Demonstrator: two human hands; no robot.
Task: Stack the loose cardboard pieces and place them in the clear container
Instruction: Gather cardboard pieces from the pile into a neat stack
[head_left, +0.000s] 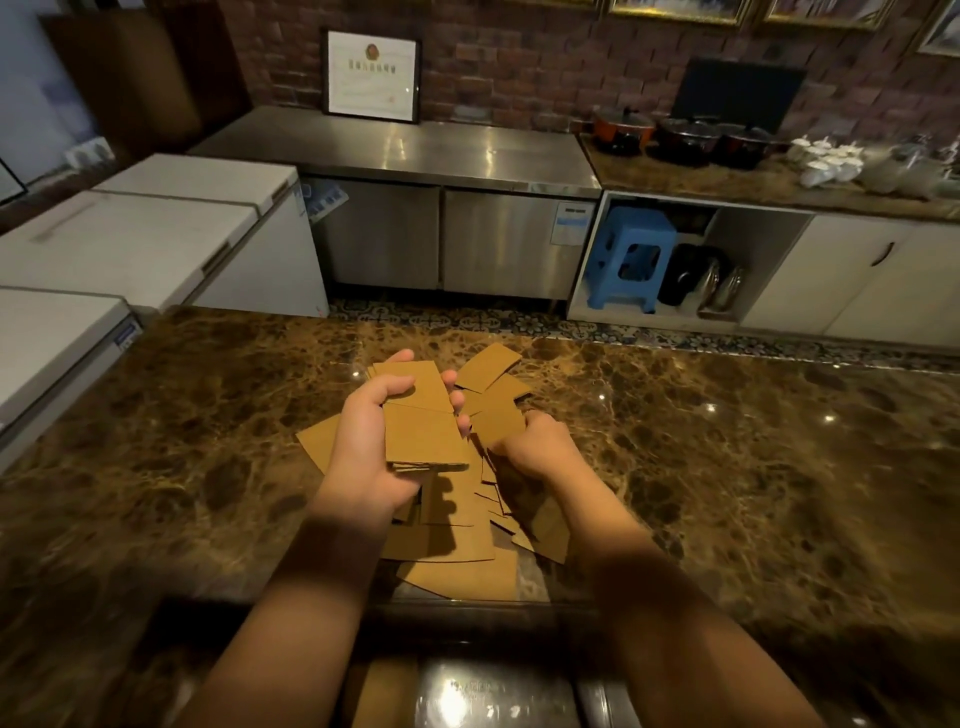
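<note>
Left hand (371, 441), palm up and raised above the counter, grips a small stack of cardboard pieces (423, 415); the thumb curls over the stack's far left corner and the fingertips (457, 400) show past its right edge. Stack edges are roughly aligned, with the layered near edge visible just above the wrist. Right hand (540, 447), just beside the stack on its right, is seen from the back with fingers curled; it pinches a single cardboard piece (497, 426) that stands tilted between the two hands. Whether that piece touches the stack cannot be told.

Loose cardboard pieces (457, 525) lie in an overlapping heap on the counter directly beneath both hands and forearms, spreading toward the near edge. One piece (318, 441) juts out to the left of the left wrist. Two more pieces (488, 366) lie flat beyond the hands, overlapping one another.

Marble counter (727, 467), brown and veined, carries the whole heap. At the lower edge of the view, close to the person, a clear shiny object (493, 691) with something brown at its left is visible; it is too blurred to identify with certainty.

Background: white chest freezers (156, 234) stand at the left, a steel cabinet (441, 156) against the brick wall bears a framed certificate (371, 75), and a blue stool (631, 257) sits in an open compartment at the right, under a shelf holding pots (685, 137).
</note>
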